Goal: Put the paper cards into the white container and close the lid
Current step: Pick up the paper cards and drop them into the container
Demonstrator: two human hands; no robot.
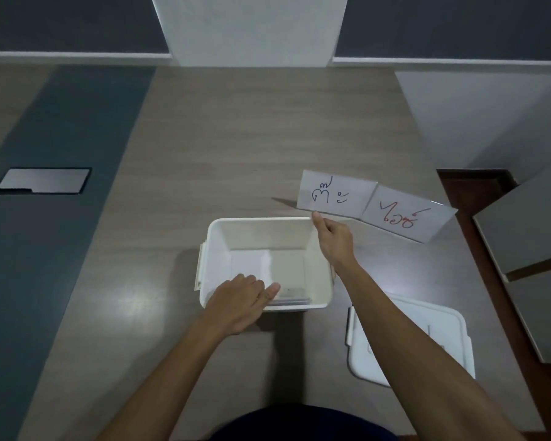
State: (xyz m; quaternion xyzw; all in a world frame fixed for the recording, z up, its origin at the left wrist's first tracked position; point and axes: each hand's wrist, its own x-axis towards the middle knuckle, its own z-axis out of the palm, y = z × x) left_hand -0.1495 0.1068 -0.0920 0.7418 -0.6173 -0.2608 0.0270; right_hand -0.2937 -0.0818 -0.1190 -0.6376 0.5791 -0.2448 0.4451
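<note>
The white container (217,237) stands open on the table in front of me, with several paper cards (252,265) lying flat on its bottom. My left hand (239,297) rests over the container's near left rim, fingers reaching inside onto the cards. My right hand (333,238) pinches the lower left corner of a paper card with blue writing (334,194), lifted just beyond the container's far right corner. A second card with red writing (406,214) lies to its right on the table. The white lid (433,332) lies flat at the right, partly hidden by my right forearm.
The wooden table (236,138) has a dark strip with a metal cable hatch (43,180) at the left. Grey chair or cabinet surfaces (528,230) stand off the table's right edge. A white pillar (252,27) rises behind the table.
</note>
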